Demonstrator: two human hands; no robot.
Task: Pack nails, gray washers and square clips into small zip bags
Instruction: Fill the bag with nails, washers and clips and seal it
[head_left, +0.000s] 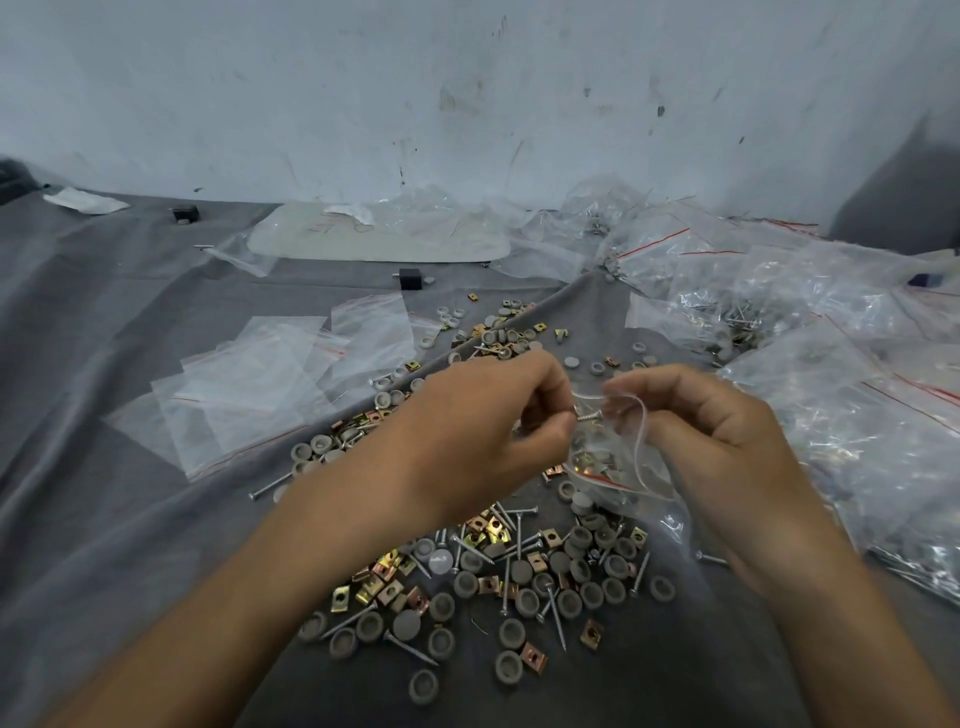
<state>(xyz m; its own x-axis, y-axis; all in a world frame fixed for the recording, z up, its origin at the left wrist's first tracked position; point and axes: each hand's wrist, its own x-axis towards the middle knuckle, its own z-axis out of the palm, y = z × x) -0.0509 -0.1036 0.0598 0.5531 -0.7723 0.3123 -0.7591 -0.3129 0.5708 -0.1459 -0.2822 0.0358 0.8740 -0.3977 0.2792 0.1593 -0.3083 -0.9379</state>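
Looks like a makeshift hand-packing workshop: scuffed, stained white wall (467, 93), gray cloth (104, 338) spread underneath, loose heaps of nails (556, 618), gray washers (511, 667) and square clips (592, 634), stacks of empty zip bags (249, 384), filled bags (857, 441) piled alongside.

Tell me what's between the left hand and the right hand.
Head view: a nail, pinched by the left hand, pointing into the mouth of a zip bag that the right hand holds.

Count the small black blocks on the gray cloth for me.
2: one block at the back left, another block back centre. The bag heap may hide more.
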